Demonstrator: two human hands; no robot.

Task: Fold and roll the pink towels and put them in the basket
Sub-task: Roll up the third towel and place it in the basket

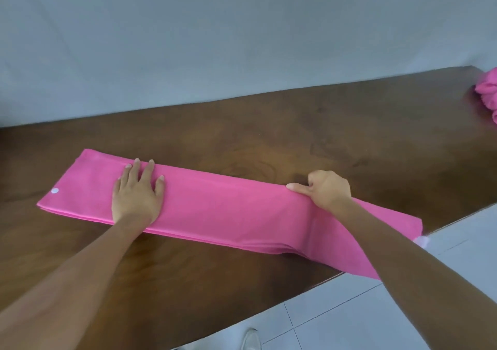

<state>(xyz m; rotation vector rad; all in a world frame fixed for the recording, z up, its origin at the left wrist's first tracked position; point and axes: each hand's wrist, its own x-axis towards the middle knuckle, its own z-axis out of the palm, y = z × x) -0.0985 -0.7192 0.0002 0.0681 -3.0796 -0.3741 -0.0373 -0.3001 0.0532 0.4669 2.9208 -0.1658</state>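
Towel position: the pink towel (228, 210) lies on the brown wooden table (295, 124), folded into a long narrow strip of several layers. The strip runs from the left of the frame down to the right of centre. Its right end reaches the near edge of the table, partly under the right forearm.

Left grip (137, 191): flat, palm down, fingers straight and slightly spread. It presses on the left part of the strip, fingertips at the far long edge. A small white round mark (55, 190) sits on the cloth to the left of this grip, near the strip's left end.

Right grip (326, 188): fingers curled, holding the far long edge of the strip right of centre. The thumb points left along that edge. The cloth rises slightly towards this grip. A white label (421, 241) shows at the strip's right end.

More pink cloth (488, 89) lies bunched at the upper right frame edge, well apart from the strip. White tiled floor (403, 309) fills the lower right.
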